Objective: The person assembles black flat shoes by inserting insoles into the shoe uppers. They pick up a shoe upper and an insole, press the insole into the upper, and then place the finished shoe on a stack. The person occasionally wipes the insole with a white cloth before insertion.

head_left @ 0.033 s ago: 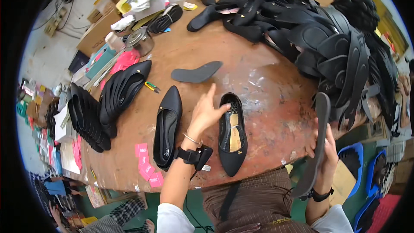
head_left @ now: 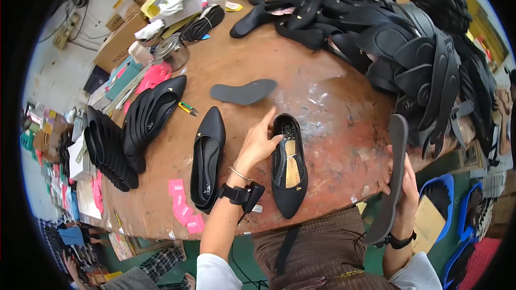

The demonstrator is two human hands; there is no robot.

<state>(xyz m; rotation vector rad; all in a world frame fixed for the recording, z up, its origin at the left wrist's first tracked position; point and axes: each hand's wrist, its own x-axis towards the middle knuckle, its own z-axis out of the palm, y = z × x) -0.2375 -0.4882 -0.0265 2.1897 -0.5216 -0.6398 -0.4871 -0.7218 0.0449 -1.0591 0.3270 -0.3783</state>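
Observation:
A black pointed flat shoe (head_left: 290, 200) lies on the table in front of me, toe toward me, its tan inner board showing. My left hand (head_left: 259, 144) is at the left side of its heel, thumb over the rim and index finger stretched out, apart from the thumb. My right hand (head_left: 406, 185) holds a dark insole (head_left: 398, 166) upright on edge at the table's right front edge. Left of my left hand lies another black flat shoe (head_left: 209, 123), toe away, with an insole inside. Beyond both shoes a loose grey insole (head_left: 243, 92) lies flat.
A large heap of black shoes and insoles (head_left: 408, 53) covers the far right. Nested black shoes (head_left: 150, 107) stand at left, beside yellow-handled thread snips (head_left: 187, 109). Pink cards (head_left: 183, 212) lie near the front edge. Blue bins (head_left: 447, 182) stand right, below the table.
My left hand has shifted slightly toward the shoe's heel, with its index finger and thumb nearer each other. The right hand keeps the insole in nearly the same place.

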